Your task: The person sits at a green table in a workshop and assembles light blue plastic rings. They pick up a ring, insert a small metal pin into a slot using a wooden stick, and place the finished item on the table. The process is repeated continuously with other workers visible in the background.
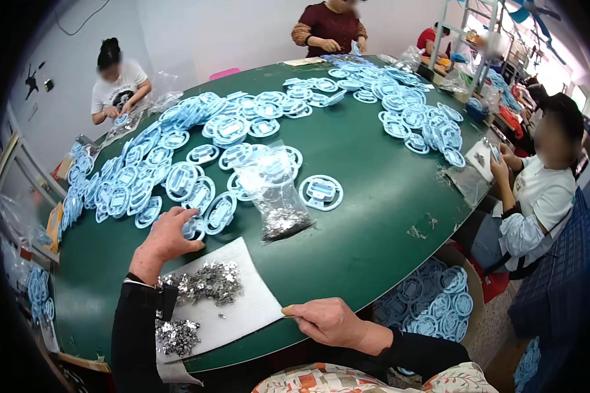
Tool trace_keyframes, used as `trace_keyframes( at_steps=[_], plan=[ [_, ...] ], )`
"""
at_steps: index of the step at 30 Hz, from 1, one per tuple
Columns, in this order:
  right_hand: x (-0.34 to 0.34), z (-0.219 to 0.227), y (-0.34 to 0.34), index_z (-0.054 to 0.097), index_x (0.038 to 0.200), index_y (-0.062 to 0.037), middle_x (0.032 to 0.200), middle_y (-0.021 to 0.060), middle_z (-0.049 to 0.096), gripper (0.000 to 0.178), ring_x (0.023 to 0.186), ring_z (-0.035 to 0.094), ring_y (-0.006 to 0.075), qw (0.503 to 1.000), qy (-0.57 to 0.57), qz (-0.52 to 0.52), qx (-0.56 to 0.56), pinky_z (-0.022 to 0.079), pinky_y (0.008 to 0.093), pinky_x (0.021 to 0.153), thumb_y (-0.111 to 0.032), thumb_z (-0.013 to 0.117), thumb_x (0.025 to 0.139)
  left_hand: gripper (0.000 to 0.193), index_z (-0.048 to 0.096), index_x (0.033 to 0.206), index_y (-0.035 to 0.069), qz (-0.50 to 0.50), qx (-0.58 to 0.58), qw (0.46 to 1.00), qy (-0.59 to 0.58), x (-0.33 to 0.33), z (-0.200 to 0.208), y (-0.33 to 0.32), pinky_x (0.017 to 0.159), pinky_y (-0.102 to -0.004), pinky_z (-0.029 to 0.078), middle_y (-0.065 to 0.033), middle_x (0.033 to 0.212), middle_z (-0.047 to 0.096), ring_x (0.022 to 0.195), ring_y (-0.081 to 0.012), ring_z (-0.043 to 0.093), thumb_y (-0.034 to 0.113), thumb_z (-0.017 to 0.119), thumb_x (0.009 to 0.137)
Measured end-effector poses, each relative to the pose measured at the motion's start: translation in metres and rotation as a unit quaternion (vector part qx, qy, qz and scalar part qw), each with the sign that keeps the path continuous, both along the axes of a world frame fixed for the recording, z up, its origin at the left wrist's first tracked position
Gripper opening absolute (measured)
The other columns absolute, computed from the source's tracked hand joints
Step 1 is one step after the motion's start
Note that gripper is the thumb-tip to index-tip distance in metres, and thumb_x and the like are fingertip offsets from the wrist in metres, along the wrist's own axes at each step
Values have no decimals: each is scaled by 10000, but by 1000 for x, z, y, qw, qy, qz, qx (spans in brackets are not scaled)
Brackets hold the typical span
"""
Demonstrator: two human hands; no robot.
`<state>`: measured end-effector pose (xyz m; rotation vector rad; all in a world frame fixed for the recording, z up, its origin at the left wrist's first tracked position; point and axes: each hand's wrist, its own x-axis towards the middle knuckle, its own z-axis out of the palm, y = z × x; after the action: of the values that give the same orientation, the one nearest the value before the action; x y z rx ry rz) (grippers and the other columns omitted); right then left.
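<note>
My left hand (167, 239) reaches over the near edge of a heap of light blue plastic rings. Its thumb and fingers are apart around one round light blue plastic piece (194, 226), partly hidden by the hand; a firm grip does not show. My right hand (331, 322) is closed in a pinch at the right corner of a white sheet (259, 295); anything between its fingertips is too small to make out. Small shiny silver metal pieces (210, 283) lie in two piles on the sheet, below my left hand.
A clear plastic bag (278, 196) of silver pieces stands beyond the sheet. A single blue ring piece (321, 192) lies right of it on the green table (360, 249). More blue pieces fill a box (475, 301) below the table edge. Several people work around the table.
</note>
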<state>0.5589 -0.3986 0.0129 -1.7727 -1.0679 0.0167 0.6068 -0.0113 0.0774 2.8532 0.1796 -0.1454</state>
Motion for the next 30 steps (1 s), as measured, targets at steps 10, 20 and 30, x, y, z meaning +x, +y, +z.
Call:
trace_keyframes(
  at_steps=[10, 20, 30],
  plan=[
    [-3, -1, 5, 719, 1086, -23, 918, 141, 758, 208, 777, 741, 286, 999, -34, 0, 11, 596, 374, 694, -45, 688, 882, 692, 615, 1362, 58, 105, -177, 971, -122, -17, 30, 14, 998, -363, 498, -195, 1246, 681, 1149, -278, 650, 258, 829, 735],
    [-4, 15, 1, 638, 1287, 5, 832, -36, 598, 324, 675, 482, 23, 936, 337, 8, 98, 426, 202, 604, -213, 629, 1047, 871, 499, 1455, 49, -152, -10, 950, -274, -104, 69, -116, 1061, -448, 440, -160, 1306, 614, 1213, -335, 572, 204, 870, 683],
    [-41, 28, -11, 633, 1218, -32, 838, -54, 602, 287, 628, 479, -7, 818, 570, 74, 39, 355, 162, 519, -253, 647, 1035, 831, 424, 1511, 26, -95, -234, 916, -312, -208, 5, -195, 1066, -463, 417, -180, 1417, 504, 1305, -343, 504, 298, 829, 838]
  ],
)
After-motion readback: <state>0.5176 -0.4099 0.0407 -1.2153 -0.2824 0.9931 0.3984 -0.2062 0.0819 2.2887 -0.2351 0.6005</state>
